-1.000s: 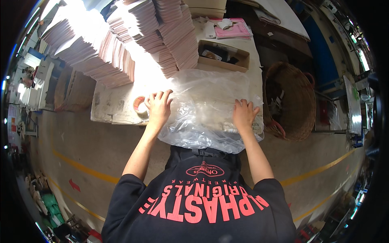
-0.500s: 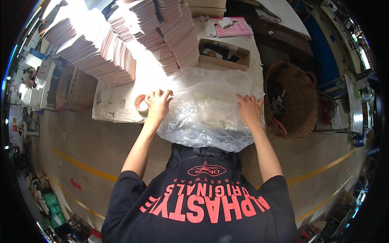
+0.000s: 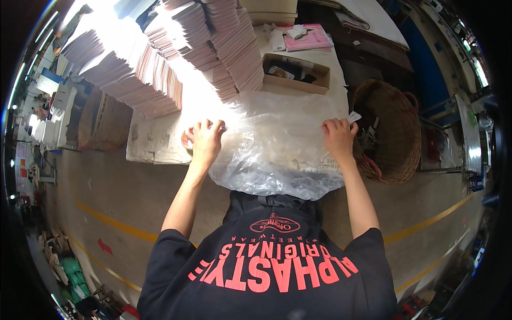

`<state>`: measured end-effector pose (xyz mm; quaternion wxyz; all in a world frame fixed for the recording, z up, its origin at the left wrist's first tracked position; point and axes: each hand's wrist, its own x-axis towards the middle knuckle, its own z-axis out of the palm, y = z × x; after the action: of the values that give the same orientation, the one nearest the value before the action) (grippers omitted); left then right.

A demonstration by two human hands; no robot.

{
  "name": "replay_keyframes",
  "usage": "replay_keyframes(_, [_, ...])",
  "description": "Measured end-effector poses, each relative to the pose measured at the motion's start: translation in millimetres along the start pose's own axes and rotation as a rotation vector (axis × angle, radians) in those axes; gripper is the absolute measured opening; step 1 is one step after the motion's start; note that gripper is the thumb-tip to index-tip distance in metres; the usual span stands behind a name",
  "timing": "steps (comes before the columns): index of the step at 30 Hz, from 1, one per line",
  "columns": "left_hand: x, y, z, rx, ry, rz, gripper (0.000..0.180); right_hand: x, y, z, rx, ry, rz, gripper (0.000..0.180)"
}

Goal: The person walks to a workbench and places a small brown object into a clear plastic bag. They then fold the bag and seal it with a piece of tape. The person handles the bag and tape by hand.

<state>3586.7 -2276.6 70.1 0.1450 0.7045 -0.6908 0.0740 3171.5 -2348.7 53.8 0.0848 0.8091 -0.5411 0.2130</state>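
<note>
A clear plastic bag (image 3: 266, 144) lies spread over the near part of the worktable, its crumpled edge hanging over the front toward my body. My left hand (image 3: 206, 140) is closed on the bag's left side, fingers bent. Just beside that hand is a roll of tape (image 3: 186, 140), partly covered by it. At the right, my right hand (image 3: 340, 140) grips the bag's other side, and a gathered bit of plastic sticks out past its fingers above the table's right edge.
Tall stacks of pale pink sheets (image 3: 234, 48) rise at the back left of the table (image 3: 152, 144). An open cardboard box (image 3: 296, 85) with small dark items and a pink packet (image 3: 312, 38) lie behind the bag. A wicker basket (image 3: 397, 154) stands right of the table.
My right hand has moved outward to the right, drawing the plastic flatter and wider. The left hand has shifted slightly left, over more of the tape roll.
</note>
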Motion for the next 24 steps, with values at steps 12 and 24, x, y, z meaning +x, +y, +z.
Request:
replay_keyframes(12, [76.7,51.8,-89.1,-0.168,0.471,0.111,0.022,63.4,31.1,-123.7,0.256,0.358,-0.006,0.009])
replay_keyframes(24, [116.8,87.7,-204.8,-0.382,0.799,0.209,0.010,92.6,46.9,-286.9,0.109,0.894,-0.163,0.003])
